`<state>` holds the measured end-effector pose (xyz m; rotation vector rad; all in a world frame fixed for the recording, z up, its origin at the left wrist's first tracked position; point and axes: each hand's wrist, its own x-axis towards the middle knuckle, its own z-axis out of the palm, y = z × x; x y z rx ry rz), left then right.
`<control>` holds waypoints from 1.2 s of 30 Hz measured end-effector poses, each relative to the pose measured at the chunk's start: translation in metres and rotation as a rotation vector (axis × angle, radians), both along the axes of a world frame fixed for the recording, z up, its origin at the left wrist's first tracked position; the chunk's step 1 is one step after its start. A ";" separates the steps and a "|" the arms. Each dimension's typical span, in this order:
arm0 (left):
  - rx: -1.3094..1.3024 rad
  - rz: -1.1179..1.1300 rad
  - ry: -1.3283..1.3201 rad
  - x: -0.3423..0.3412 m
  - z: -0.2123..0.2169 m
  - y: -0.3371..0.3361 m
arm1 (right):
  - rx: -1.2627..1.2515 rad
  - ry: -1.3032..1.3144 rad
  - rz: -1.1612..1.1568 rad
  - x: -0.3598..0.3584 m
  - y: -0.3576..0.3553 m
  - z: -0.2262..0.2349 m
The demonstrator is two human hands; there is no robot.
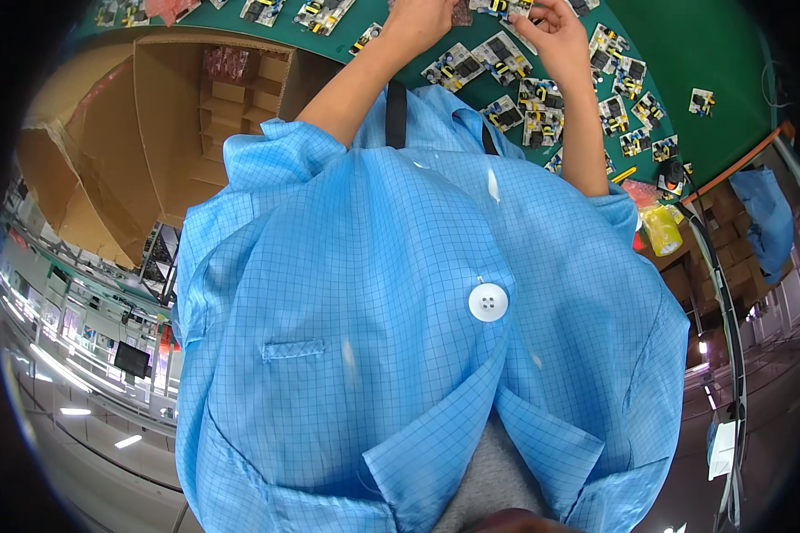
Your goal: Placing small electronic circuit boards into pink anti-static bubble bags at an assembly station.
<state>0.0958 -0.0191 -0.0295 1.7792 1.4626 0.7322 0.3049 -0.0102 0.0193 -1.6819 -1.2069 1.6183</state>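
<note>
Green matted bench (702, 44) carries everything at the top edge. My left hand (418, 22) is curled on a small dark reddish piece (461, 12); grip unclear. Just right, my right hand (556, 35) pinches a small circuit board with yellow and black parts (507, 7), partly cut off. Right hand nearer; long axis unreadable.

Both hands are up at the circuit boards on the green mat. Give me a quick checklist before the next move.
1. Left hand on the boards at the top edge: cannot tell, its fingers are cut off by the frame.
2. Right hand touching a board: ok; grip cannot tell.
3. Boards lying flat on the mat: ok, though crowded and some overlap.
4. Carton open at the left: ok.
5. Yellow tape roll apart from the hands: ok.
</note>
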 end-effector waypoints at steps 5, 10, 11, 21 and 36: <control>0.047 0.037 -0.044 -0.004 -0.006 -0.005 | 0.051 0.012 -0.063 -0.007 -0.005 -0.009; 0.022 0.048 -0.105 -0.005 -0.002 -0.006 | 0.052 0.043 -0.128 -0.010 -0.012 -0.015; 0.024 0.054 -0.128 -0.005 0.001 -0.006 | 0.056 0.044 -0.126 -0.007 -0.015 -0.019; 0.089 0.102 -0.099 -0.007 0.012 -0.008 | 0.112 0.001 -0.138 -0.006 -0.018 -0.010; 0.105 0.127 -0.136 -0.011 0.001 -0.014 | 0.137 -0.082 0.044 -0.004 -0.028 -0.012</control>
